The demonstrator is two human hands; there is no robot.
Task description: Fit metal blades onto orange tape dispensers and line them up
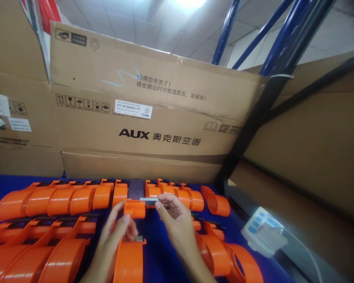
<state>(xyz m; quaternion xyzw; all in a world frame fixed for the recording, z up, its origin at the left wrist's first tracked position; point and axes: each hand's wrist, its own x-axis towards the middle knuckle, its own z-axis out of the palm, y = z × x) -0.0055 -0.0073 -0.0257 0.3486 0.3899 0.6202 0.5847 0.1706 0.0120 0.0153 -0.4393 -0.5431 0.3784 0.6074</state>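
My left hand (pixel 115 232) grips an orange plastic tape-dispenser body (pixel 131 243), with fingers at its upper end near the small orange block (pixel 135 208). My right hand (pixel 174 220) pinches a thin grey metal strip (pixel 149 200) between thumb and forefinger and holds it against the top of that orange part. Both hands hover over a blue table surface (pixel 161 251).
Rows of orange dispenser bodies (pixel 56 198) lie nested on the left and along the back; more orange dispenser parts (pixel 221 255) lie at the right. A large AUX cardboard box (pixel 153 118) stands behind. A white and blue device (pixel 264 232) sits at the right. Blue shelf posts (pixel 279 43) rise behind.
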